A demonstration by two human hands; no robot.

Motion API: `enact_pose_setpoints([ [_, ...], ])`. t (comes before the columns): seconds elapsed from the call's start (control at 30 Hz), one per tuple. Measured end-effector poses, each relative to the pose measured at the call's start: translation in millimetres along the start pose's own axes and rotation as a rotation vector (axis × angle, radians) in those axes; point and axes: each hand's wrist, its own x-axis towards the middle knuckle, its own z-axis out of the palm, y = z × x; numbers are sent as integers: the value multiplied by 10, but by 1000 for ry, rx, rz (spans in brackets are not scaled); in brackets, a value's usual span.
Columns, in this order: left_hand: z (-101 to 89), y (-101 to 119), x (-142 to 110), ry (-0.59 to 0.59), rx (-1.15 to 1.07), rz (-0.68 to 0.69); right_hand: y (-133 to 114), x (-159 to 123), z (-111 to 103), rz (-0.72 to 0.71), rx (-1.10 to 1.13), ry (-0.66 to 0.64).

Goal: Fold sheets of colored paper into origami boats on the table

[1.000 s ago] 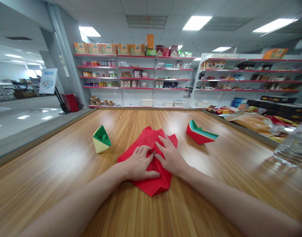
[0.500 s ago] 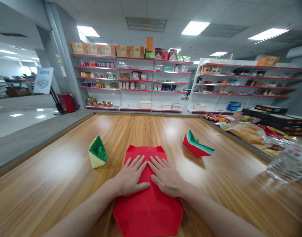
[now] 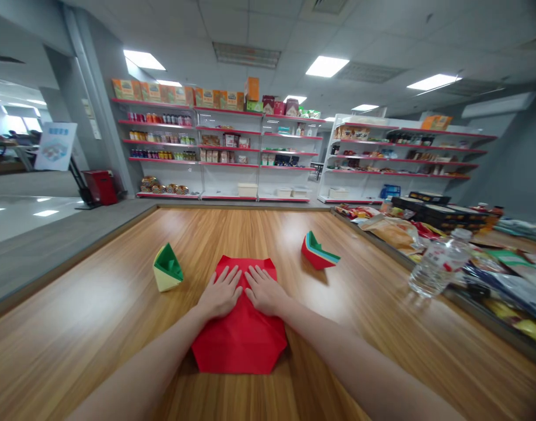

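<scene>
A sheet of red paper [image 3: 244,345] with folded corners lies on the wooden table in front of me. My left hand [image 3: 221,294] rests flat on its upper left part, fingers stretched forward. Beside it, my right hand [image 3: 264,291] presses flat on the upper right part, fingers also extended. The hands are close together, covering some of the paper's middle. To the left stands a folded paper boat [image 3: 168,269] in green and pale yellow. On the right sits another paper boat [image 3: 318,254], red outside with blue and green layers within.
A clear plastic bottle [image 3: 438,266] stands at the table's right. Beyond the right edge lie snack packets [image 3: 394,231] and black boxes [image 3: 434,211]. Stocked shelves [image 3: 228,181] line the back, and a sign [image 3: 55,146] stands at far left.
The view has turned to the right and shows more of the paper's near edge and the bottle. Both hands stay flat on the red paper, having shifted slightly on it.
</scene>
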Motion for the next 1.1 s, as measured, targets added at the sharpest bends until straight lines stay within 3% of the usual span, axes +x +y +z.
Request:
enact_pose_setpoints([
  [0.23,-23,262,-521,17,26,-80,-444,-918,-243,-66,62,-91],
  [0.4,-57,312,-679,7,43,-88,-497,-1093,-290,-28,96,-146],
  [0.53,-77,344,-681,6,51,-74,-386,-890,-224,35,91,-162],
  [0.7,-66,309,-637,-2,68,-15,-171,-411,-114,157,55,-138],
  [0.97,-31,71,-174,56,-13,-77,169,75,5,134,63,-109],
  [1.1,4,87,-64,59,-1,-96,335,268,24,229,42,-105],
])
